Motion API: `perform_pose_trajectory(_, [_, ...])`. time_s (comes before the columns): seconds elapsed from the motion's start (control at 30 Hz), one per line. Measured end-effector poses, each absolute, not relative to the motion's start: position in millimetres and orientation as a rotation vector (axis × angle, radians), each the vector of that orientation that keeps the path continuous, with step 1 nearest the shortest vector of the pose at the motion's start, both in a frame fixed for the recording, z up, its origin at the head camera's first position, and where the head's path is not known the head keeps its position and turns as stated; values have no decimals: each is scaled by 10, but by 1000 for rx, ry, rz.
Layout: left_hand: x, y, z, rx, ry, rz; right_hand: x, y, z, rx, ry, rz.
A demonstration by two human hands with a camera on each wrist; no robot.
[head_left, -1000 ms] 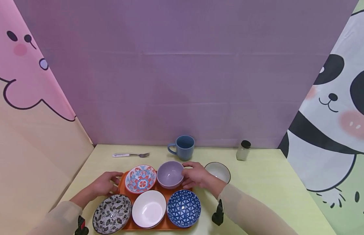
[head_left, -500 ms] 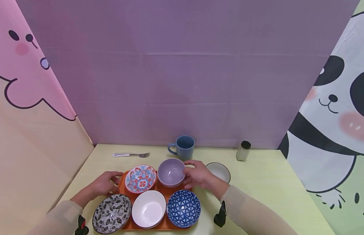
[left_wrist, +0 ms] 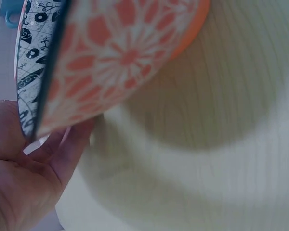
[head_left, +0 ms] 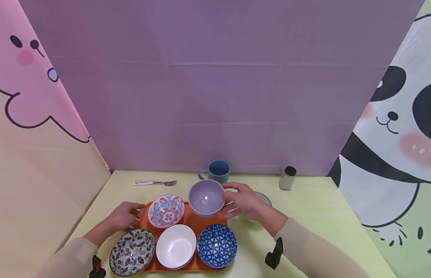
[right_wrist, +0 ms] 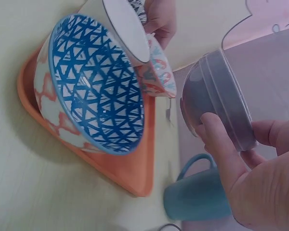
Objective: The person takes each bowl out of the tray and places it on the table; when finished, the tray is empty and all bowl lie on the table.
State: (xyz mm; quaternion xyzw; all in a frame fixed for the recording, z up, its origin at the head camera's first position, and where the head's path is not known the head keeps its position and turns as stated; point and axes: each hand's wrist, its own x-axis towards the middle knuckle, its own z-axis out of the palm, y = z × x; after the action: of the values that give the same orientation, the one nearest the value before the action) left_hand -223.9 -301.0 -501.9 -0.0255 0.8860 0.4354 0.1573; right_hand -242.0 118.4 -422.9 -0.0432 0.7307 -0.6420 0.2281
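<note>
My right hand (head_left: 244, 200) holds a purple bowl (head_left: 206, 197) by its right side, fingers curled on rim and base. In the right wrist view the purple bowl (right_wrist: 216, 91) hangs above the table, tilted, the thumb and fingers around its foot. My left hand (head_left: 124, 216) grips the left edge of the orange tray (head_left: 198, 223) near its far corner; the contact is partly hidden. On the tray stand a red-and-blue patterned bowl (head_left: 166, 211), a white bowl (head_left: 176, 247) and a blue triangle-patterned bowl (head_left: 217, 246). A black-and-white floral bowl (head_left: 133, 253) overhangs the tray's near left side.
Behind the purple bowl stands a blue mug (head_left: 219, 171). A fork (head_left: 155, 183) lies at the back left, and a black-lidded glass jar (head_left: 287, 178) stands at the back right. Another bowl (head_left: 263, 198) is partly hidden behind my right hand. Cloth walls bound the table (head_left: 326, 231).
My right hand has lifted the purple bowl off the tray, up and slightly right, so it now overlaps the mug from my view. My left hand and the other bowls stay put.
</note>
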Motion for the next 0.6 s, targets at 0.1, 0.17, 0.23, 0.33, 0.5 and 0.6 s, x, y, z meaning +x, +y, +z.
perform_pose_trajectory(0.1, [-2240, -3041, -5045, -77, 2558, 1236, -2389, 1291, -4160, -111, 2005, -1781])
perform_pose_trajectory(0.17, [-2244, -3066, -5064, -82, 2554, 1242, -2370, 1380, -4119, -103, 2014, -1784])
perform_pose_trajectory(0.23, [-2252, -3097, -5082, -78, 2538, 1255, -2354, 1474, -4084, -92, 2028, -1786])
perform_pose_trajectory(0.33, [-2267, -3146, -5082, -68, 2496, 1280, -2344, 1628, -4048, -68, 2039, -1805])
perform_pose_trajectory(0.5, [-2283, -3202, -5048, -33, 2436, 1326, -2320, 1913, -3991, -14, 2057, -1836])
perform_pose_trajectory(0.6, [-2284, -3203, -5043, -15, 2421, 1351, -2278, 2098, -3965, 23, 2065, -1851])
